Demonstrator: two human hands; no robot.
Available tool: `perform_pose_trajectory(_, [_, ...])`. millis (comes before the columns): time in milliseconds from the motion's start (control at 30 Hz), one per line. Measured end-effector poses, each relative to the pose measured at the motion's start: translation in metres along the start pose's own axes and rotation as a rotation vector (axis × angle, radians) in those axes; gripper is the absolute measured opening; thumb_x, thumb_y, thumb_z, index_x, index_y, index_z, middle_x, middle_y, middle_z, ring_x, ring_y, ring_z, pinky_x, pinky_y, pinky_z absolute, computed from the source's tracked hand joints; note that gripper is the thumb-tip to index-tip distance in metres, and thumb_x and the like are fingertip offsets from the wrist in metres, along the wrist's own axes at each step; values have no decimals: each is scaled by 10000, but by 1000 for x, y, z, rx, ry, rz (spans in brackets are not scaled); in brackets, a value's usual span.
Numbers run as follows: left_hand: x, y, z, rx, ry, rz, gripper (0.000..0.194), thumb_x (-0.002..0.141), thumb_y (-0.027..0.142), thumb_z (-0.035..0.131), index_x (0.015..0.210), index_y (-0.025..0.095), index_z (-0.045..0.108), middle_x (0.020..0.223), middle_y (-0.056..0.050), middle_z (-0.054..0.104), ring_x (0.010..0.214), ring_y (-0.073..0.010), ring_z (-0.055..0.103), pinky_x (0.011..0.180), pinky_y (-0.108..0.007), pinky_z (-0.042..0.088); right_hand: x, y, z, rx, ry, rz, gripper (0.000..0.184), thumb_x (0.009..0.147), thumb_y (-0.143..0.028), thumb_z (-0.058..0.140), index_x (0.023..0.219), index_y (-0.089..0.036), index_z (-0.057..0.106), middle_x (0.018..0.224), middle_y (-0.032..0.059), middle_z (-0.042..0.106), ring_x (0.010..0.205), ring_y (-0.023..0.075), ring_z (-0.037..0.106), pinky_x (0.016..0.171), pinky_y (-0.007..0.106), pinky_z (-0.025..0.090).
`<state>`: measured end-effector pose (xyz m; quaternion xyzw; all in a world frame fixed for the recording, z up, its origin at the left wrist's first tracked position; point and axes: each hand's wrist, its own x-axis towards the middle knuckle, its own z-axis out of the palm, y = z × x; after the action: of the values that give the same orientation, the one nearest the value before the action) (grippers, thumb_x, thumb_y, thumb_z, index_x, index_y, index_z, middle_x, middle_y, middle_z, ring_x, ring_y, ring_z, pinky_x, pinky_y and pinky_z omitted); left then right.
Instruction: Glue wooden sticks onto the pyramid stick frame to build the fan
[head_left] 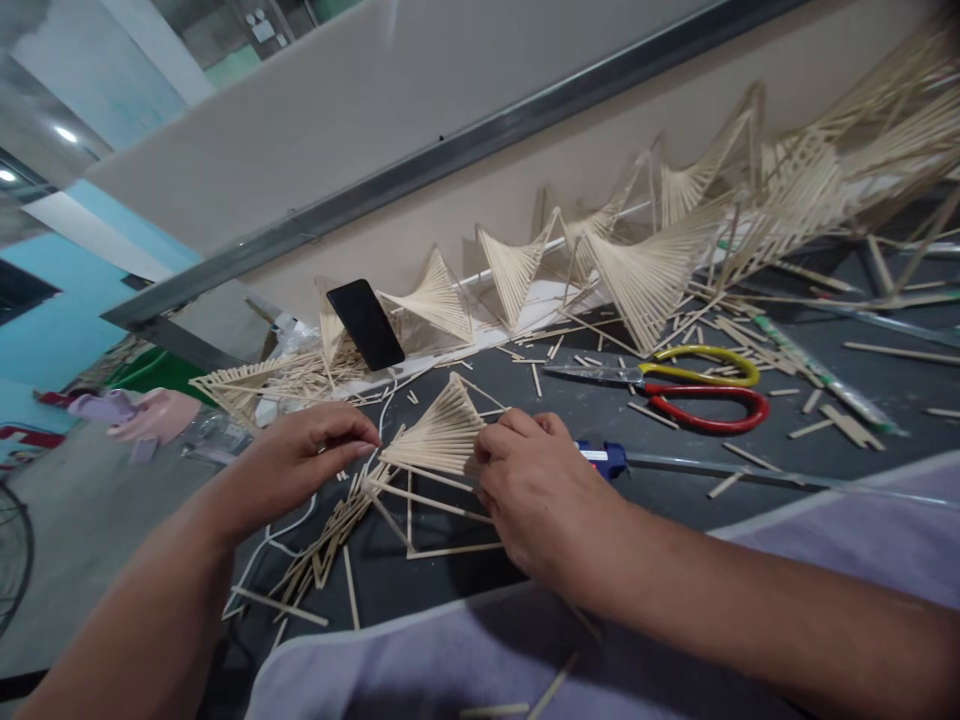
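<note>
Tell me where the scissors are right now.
In the head view, the scissors lie flat on the dark table, right of centre, just beyond the right hand and the blue glue gun.

Fan-shaped stick model (pixel 442 435): pale thin wooden sticks glued side by side into twisted, curved fan, apex pointing to 12 o'clock, broad edge toward 6. Sits on open square frame of same sticks lying flat on dark table. Tilted, leaning toward 9 o'clock. Left hand (pixel 300 460) pinches its 9 o'clock corner with fingertips; right hand (pixel 532 490) grips its 3 o'clock edge, thumb and fingers closed on sticks. Model lies centre of view, between both hands.
</note>
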<state>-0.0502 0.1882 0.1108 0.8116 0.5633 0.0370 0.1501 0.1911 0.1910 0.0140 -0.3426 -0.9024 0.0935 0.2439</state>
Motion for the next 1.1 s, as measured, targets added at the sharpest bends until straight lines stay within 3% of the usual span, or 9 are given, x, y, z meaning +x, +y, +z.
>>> perform_pose_trajectory(267, [3, -8, 14, -334, -68, -217, 182, 791, 355, 536, 796, 193, 620, 740, -10, 591, 612, -116, 519, 561, -214, 417, 0, -2, 1, -29, -19, 1, 48, 672, -228, 587, 653, -194, 615, 777, 53, 542, 813, 212, 372, 652, 366, 181])
perform_pose_trajectory(500, [4, -12, 26, -510, -66, -300, 188, 769, 371, 572, 799, 186, 586, 682, 19, 505, 546, -79, 434, 469, -175, 351, 2, -2, 4, -31, -51, 23, 52, 676, -231, 608, 695, -189, 632, 800, 55, 547, 837, 206, 382, 665, 363, 184])
perform_pose_trajectory(767, [4, -10, 35, -637, -38, -345, 207, 752, 379, 590, 793, 178, 561, 659, 26, 441, 554, -83, 379, 444, -163, 297, 1, 0, 2, 4, -51, 9, 39, 670, -212, 602, 685, -179, 618, 784, 49, 547, 835, 197, 384, 662, 356, 178])
perform_pose_trajectory(1100, [5, -12, 38, -740, -20, -335, 163, 754, 332, 601, 781, 172, 586, 670, 15, 498, 595, -95, 425, 514, -176, 338, 0, 1, 3, 31, -53, -8, 15, 661, -184, 606, 662, -170, 600, 775, 49, 537, 827, 196, 365, 678, 361, 174])
